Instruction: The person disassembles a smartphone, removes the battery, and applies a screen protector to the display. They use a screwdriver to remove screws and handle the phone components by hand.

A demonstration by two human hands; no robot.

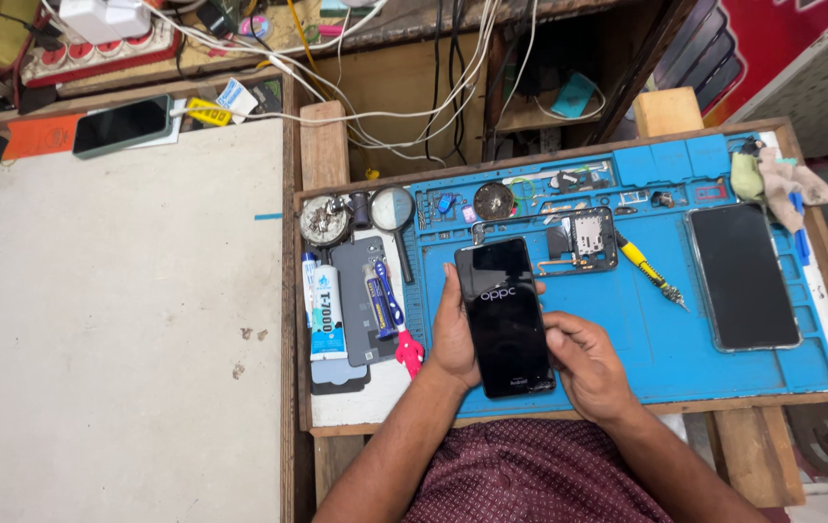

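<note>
Fig.: Black smartphone (504,315), screen lit w/ a white logo, is held upright over the near edge of the blue repair mat (666,339), approx. centre of the wooden tray (322,145). It is cradled from the left edge and back by the left hand (451,334), fingers wrapped closed round the body; the lower right edge is pinched by the right hand (583,363), thumb laid against the glass side, presumably so side buttons are reached while the screen stays readable. Both grips are closed on the phone.

Just beyond the phone's top, a stripped phone frame w/ camera module (583,240) is laid on the mat, a yellow-handled tool (648,269) slanted beside it. A second dark phone (743,276) lies flat at the mat's right, well apart, screen up. Left of the hands: grey back cover (356,291), white glue tube (325,315), blue-handled tool (387,300), magnifier (393,208), all kept off the mat on the tray's white strip, w/in easy reach. A cloth (787,179) is bunched at the far right corner.

On the pale worktop (114,329) at left, another phone (122,126) is seen near a power strip (94,48) and tangled cables.

Not resolvable: small parts in the mat's upper trays; phone's back; palm contact areas. Forearms are cut off at frame bottom.
</note>
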